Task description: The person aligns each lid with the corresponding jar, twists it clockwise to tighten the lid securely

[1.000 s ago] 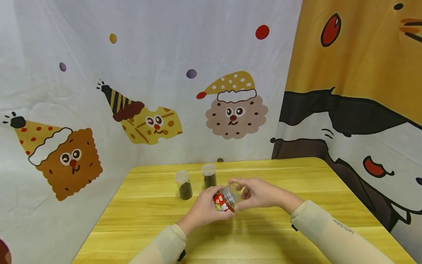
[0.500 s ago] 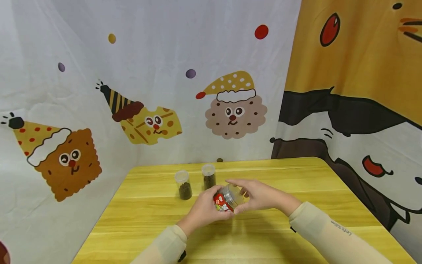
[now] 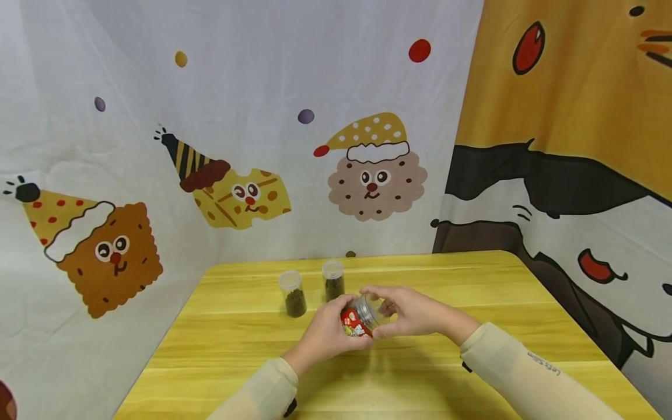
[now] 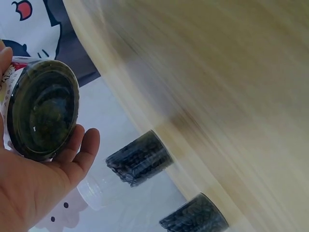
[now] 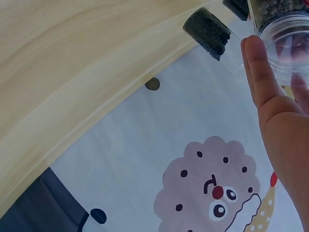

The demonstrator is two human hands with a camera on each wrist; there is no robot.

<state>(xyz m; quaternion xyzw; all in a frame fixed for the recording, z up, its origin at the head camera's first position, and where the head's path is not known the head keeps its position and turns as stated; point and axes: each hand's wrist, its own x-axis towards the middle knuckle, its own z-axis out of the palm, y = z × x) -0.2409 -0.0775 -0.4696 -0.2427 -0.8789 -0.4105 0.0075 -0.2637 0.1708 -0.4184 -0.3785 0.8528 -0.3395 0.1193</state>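
Observation:
Tilted over the table, a clear jar with a red printed label (image 3: 355, 324) is gripped by my left hand (image 3: 326, 333), thumb and fingers round its body. Its round base (image 4: 46, 111) faces the left wrist camera and looks dark. My right hand (image 3: 415, 312) curls its fingers and thumb round the clear lid (image 3: 379, 308) at the jar's upper right end. Dark grains (image 5: 277, 8) show inside the jar in the right wrist view. Whether the lid is loose or tight, I cannot tell.
Two clear cylindrical containers part-filled with dark grains, one on the left (image 3: 296, 300) and one on the right (image 3: 333, 287), stand upright behind the hands. They share the wood-patterned table (image 3: 226, 332). A cartoon-printed curtain (image 3: 252, 87) hangs behind the table's far edge.
My right fingers and thumb have shifted slightly round the lid, and that hand sits a little further left than a second ago. The left hand and jar stay nearly still.

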